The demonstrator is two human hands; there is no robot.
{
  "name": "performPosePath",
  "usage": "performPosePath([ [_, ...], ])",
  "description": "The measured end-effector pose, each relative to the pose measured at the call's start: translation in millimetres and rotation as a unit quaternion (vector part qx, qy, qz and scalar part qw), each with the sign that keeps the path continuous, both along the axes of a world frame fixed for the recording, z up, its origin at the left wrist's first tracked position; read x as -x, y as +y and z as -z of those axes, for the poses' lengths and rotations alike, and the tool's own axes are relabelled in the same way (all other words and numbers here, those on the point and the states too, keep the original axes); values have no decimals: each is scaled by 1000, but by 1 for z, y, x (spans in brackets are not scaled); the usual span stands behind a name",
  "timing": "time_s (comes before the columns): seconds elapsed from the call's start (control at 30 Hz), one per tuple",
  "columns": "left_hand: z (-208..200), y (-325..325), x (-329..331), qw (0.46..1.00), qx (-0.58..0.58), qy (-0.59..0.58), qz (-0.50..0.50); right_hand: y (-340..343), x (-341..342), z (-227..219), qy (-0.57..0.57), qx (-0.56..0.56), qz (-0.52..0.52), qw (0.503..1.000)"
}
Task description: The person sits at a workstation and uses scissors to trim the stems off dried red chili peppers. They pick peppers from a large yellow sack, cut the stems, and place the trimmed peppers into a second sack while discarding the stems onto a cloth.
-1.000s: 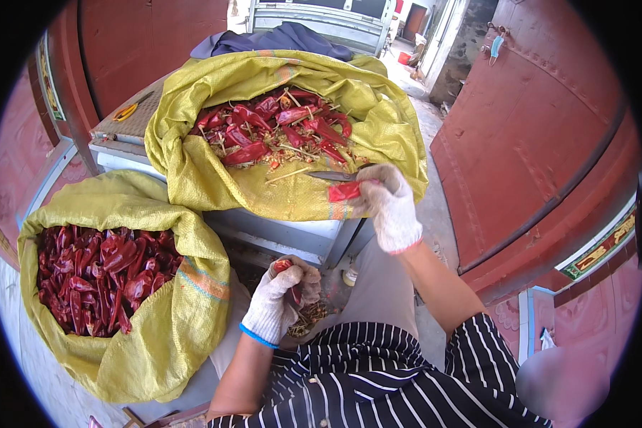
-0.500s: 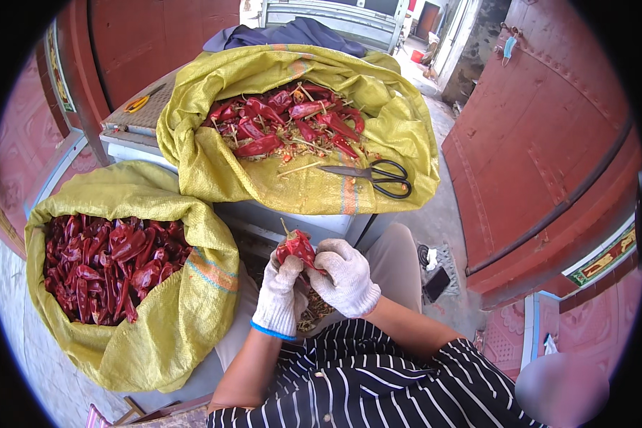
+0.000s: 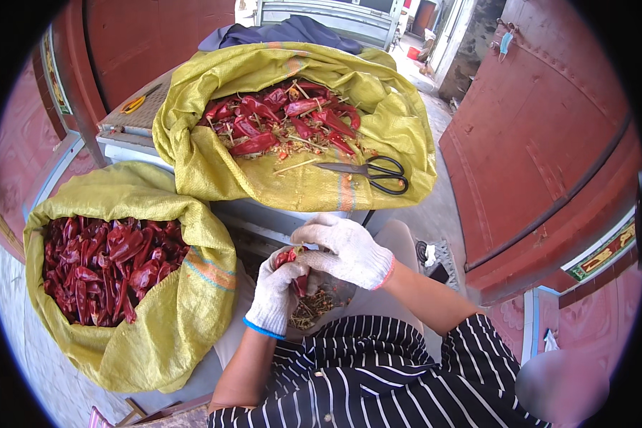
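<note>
In my gloved left hand [image 3: 272,289] is a dried red chili pepper [image 3: 287,257], its stem end pointing up; the fingers wrap round its body. My right hand [image 3: 346,246], also in a white knit glove, reaches over the top of that pepper with its fingers curled and its thumb at the stem end. The stem itself is mostly hidden by the fingers. More red pepper shows below the left thumb. Beneath both hands, bits of stem and chaff [image 3: 312,305] lie in my lap.
A yellow woven sack [image 3: 192,160] ahead holds chilies, loose stems and black-handled scissors [image 3: 378,173]. Another yellow sack [image 3: 207,314], full of red chilies, stands at the left. Yellow-handled scissors [image 3: 133,105] lie behind. A red metal door [image 3: 542,157] is at the right.
My right hand has lifted and spread over the pepper's top. The pepper has sunk lower in my left hand, and its upright stem no longer shows.
</note>
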State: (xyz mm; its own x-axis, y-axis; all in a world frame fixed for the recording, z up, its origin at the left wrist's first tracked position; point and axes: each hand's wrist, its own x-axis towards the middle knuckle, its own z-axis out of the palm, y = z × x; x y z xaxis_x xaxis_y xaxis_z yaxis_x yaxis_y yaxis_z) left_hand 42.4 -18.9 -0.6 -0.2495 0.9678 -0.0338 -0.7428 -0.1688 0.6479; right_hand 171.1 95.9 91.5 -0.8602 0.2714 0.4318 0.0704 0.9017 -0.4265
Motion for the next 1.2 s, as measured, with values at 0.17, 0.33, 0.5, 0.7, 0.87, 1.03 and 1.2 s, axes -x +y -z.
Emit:
performPosePath([
  [0.17, -4, -2, -3, 999, 44, -15, -14, 3, 1, -2, -29, -52, -60, 996],
  [0.33, 0, -2, -1, 999, 43, 26, 6, 0, 2, 3, -26, 26, -34, 999],
  [0.5, -11, -6, -1, 989, 125, 78, -19, -2, 7, 23, -23, 619, 46, 783],
  [0.7, 3, -4, 3, 987, 111, 113, -27, -2, 2, 34, 35, 791, 56, 609],
  [0.87, 3, -3, 5, 991, 102, 87, -20, -13, 8, 28, 60, 778, 90, 619],
  [1.03, 3, -4, 1, 992, 68, 98, -50, 1, -1, 51, 50, 884, 3, 464],
  [1.2, 6, 0, -2, 995, 72, 56, -40, 8, -4, 45, 68, 770, -4, 635],
])
